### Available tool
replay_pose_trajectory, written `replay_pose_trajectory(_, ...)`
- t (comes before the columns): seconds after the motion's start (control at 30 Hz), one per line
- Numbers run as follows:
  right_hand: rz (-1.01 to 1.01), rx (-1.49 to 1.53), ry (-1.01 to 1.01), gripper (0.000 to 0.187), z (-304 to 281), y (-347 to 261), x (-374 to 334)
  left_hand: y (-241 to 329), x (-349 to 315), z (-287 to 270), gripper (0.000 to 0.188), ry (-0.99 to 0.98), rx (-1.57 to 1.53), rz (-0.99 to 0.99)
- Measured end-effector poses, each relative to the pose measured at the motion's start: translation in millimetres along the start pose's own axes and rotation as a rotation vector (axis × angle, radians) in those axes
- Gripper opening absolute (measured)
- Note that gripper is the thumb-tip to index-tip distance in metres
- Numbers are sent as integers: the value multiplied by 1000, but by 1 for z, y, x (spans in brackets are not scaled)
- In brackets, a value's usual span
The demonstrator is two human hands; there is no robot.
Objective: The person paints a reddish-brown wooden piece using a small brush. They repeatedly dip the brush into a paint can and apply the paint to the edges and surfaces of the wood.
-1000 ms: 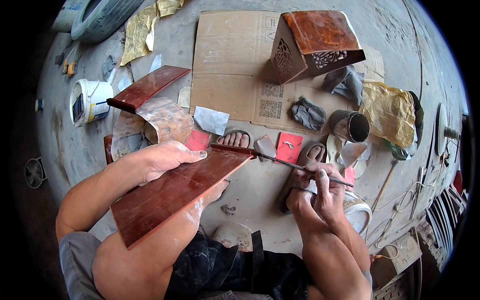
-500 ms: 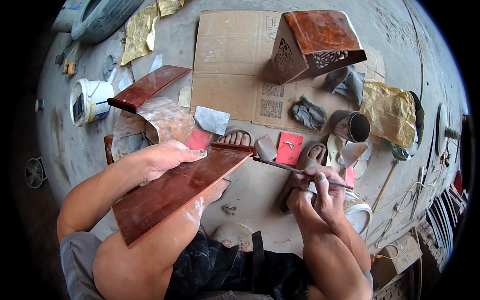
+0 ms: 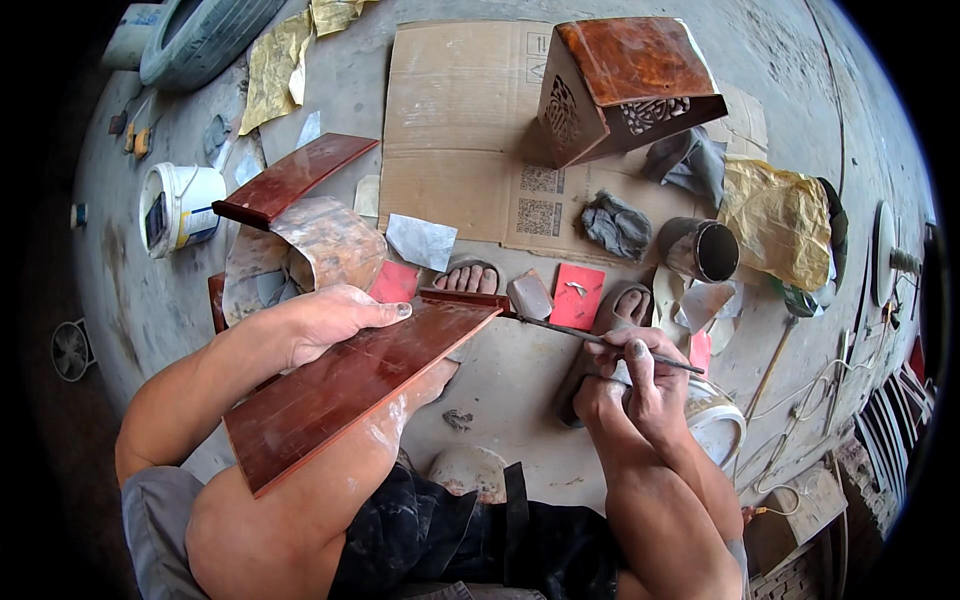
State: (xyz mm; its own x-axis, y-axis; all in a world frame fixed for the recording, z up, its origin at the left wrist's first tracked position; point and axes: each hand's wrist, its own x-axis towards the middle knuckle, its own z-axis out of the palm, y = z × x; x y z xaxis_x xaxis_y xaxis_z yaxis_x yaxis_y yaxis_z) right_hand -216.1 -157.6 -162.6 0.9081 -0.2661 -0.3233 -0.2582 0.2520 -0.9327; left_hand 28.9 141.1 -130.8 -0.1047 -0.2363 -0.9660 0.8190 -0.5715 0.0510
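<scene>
A long red-brown wooden board (image 3: 350, 385) rests across my left thigh, tilted up toward the right. My left hand (image 3: 335, 315) lies on its upper left edge and holds it steady. My right hand (image 3: 635, 370) grips a thin dark stick-like tool (image 3: 560, 328). The tool's tip touches the board's far right end. A white pot (image 3: 715, 420) sits just under my right hand. My two feet in sandals (image 3: 465, 277) rest on the concrete floor beyond the board.
A carved red-brown wooden box (image 3: 625, 85) stands on flat cardboard (image 3: 460, 140). Another red-brown board (image 3: 295, 178) leans at left beside a white bucket (image 3: 180, 205). Rags, red paper squares (image 3: 577, 295), a metal can (image 3: 700, 250) and yellow paper (image 3: 780, 220) lie around.
My right hand and the tool have shifted slightly left toward the board's end. The board and my left hand stay nearly still.
</scene>
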Motion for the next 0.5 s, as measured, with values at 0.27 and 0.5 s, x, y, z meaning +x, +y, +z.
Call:
replay_pose_trajectory(0.27, -26, 80, 79, 23, 0, 3, -2, 15, -23, 25, 32, 56, 41, -5)
replay_pose_trajectory(0.5, -25, 54, 43, 24, 6, -7, 5, 13, -13, 14, 33, 51, 46, -37)
